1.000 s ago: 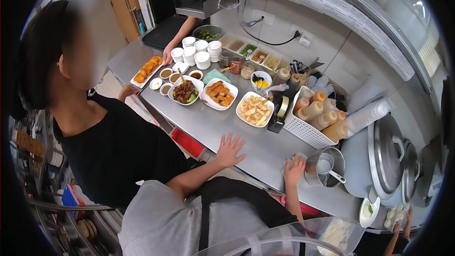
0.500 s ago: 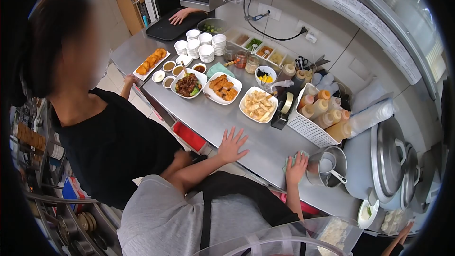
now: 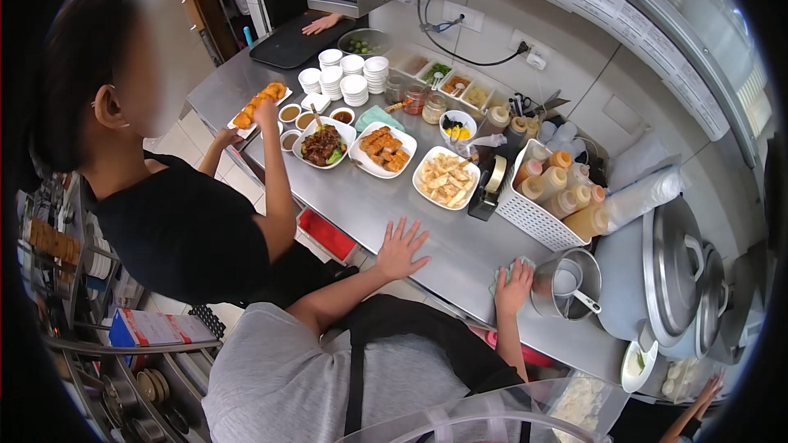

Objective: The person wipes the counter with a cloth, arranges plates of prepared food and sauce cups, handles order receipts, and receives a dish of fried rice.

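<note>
My left hand point(image 3: 402, 249) lies flat on the steel counter point(image 3: 355, 212), fingers spread and nothing in it. My right hand point(image 3: 514, 287) rests with extended fingers on a pale green cloth point(image 3: 526, 264), which pokes out around the fingertips. Just right of that hand stands a metal pot point(image 3: 547, 305) with a white-handled ladle point(image 3: 588, 303) in it. Beyond my left hand are a white bowl of pale fried pieces point(image 3: 444, 180), a dish of golden fried pieces point(image 3: 384, 152) and a bowl of dark saucy meat with greens point(image 3: 323, 148).
A co-worker in black point(image 3: 176, 226) stands at left, one hand at a plate of fried rounds point(image 3: 259, 105). A tape dispenser point(image 3: 490, 189), a white basket of sauce bottles point(image 3: 542, 212) and large lidded pots point(image 3: 673, 279) line the right. Stacked white cups point(image 3: 355, 86) stand behind.
The co-worker has raised an arm and reached to the fried rounds on the plate. Another person's arm now shows at the far doorway. My hands have stayed in place.
</note>
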Motion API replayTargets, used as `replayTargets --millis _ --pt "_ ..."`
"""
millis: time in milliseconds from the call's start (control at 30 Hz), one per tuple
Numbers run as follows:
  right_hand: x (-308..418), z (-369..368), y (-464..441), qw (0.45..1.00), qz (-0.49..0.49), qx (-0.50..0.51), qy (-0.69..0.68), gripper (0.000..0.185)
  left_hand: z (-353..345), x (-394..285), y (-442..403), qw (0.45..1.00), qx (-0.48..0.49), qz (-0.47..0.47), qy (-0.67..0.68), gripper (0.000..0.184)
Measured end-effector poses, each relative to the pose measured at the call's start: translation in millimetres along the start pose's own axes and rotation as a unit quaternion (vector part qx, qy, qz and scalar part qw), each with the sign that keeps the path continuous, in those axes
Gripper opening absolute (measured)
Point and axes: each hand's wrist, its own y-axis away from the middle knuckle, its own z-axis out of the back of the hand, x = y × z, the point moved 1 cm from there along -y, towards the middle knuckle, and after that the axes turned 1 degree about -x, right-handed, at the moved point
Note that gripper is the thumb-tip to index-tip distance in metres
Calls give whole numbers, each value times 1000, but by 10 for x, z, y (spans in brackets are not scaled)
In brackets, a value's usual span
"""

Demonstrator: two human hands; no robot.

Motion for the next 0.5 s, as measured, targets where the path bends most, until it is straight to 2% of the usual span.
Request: replayTargets --millis 500 --pt "-11 -4 14 1000 -7 4 -2 45 5 -6 9 1000 -3 0 10 58"
